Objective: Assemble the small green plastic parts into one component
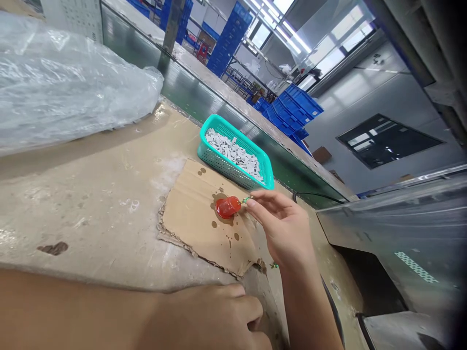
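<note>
My right hand (286, 226) pinches a short green-and-yellow piece, perhaps a wire, (246, 200) between thumb and fingertips. Its far end is at the mouth of a small red cup (228, 207); whether it goes inside I cannot tell. The cup stands on a torn piece of cardboard (193, 209) spotted with dark wet stains. Across the bottom of the view lies my left forearm, and my left hand (211, 318) rests near the cardboard's close edge with curled fingers. What they hold, if anything, is hidden. Another small green-and-yellow piece (274, 265) lies beside my right wrist.
Behind the cardboard sits a turquoise basket (233, 169) full of small grey-white parts. A large clear plastic bag (73, 87) covers the back left of the worn bench (109, 214). Metal equipment (401, 243) borders the right side. Blue crates (292, 112) are stacked farther back.
</note>
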`<state>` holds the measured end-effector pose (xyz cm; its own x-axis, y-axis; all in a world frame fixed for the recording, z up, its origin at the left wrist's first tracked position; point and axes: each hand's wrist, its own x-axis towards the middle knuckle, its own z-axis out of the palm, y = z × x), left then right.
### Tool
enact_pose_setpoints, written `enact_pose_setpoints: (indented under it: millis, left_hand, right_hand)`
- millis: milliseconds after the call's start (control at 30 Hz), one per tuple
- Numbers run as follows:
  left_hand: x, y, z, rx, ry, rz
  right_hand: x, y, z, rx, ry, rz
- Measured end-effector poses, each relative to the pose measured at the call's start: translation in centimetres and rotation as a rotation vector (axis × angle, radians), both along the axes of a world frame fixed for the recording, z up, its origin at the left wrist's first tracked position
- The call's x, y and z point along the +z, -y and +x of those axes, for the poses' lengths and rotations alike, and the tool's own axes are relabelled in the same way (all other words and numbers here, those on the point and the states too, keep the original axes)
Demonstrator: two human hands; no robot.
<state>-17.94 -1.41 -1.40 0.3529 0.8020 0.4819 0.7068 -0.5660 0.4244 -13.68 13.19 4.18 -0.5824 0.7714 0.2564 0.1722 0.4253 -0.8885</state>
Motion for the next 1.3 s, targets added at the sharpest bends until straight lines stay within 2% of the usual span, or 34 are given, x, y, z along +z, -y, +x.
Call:
enact_pose_setpoints:
  millis: [100,233,500,633,867,1100,1300]
  left_hand:
    - [0.0,-0.1,-0.3,-0.049,-0.014,0.023]
    - [-0.3,-0.1,0.1,0.035,-0.008,0.017]
    - [-0.6,0.0,0.5,0.039,0.005,0.033]
    - [-0.3,-0.1,0.3,0.016,-0.015,0.021]
    - [0.5,0.1,0.1,-0.008,-0.064,-0.089]
    - [0.3,0.2,0.0,0.0,-0.057,-0.059]
    - [0.9,-0.1,-0.5,-0.032,-0.115,0.014]
  right_hand:
    - [-0.1,0.0,0.1,0.016,0.011,0.028]
    - [-0.1,0.2,0.0,0.016,0.006,0.06]
    - [0.3,0.8,-0.3,0.017,-0.008,0.132]
    - [0.3,0.9,-0.2,0.011,-0.001,0.141]
    - [0.3,0.9,-0.3,0.009,0.019,0.135]
    - [0.2,1.1,-0.3,-0.007,0.027,0.162]
    - [0.3,1.2,-0.3,-0.02,0.04,0.208]
